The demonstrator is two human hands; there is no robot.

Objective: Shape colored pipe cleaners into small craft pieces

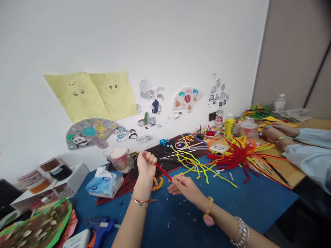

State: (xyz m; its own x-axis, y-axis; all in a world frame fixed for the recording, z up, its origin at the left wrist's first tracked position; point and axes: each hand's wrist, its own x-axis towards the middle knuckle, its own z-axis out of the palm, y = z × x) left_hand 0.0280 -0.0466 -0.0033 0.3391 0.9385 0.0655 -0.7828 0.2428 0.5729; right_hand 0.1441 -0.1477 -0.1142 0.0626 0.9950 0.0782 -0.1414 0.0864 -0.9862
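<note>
A red pipe cleaner [163, 172] runs between my two hands, above the blue mat [196, 213]. My left hand [147, 164] is raised in a fist around its upper left end. The lower right end is pinched between the thumb and fingers of my right hand [183, 186]. Behind my hands, an orange and yellow loop [157, 184] lies on the mat. Yellow-green pipe cleaners [191, 162] spread to the right of my hands, with a big bunch of red ones [236, 155] beyond.
Tissue pack [104, 182] and blue glue gun [103, 229] lie at left, near a white box [62, 182] and a decorated green plate [38, 225]. Bottles [229, 126] and a plastic cup [200, 131] stand by the wall. Another person's hands [280, 132] rest at right.
</note>
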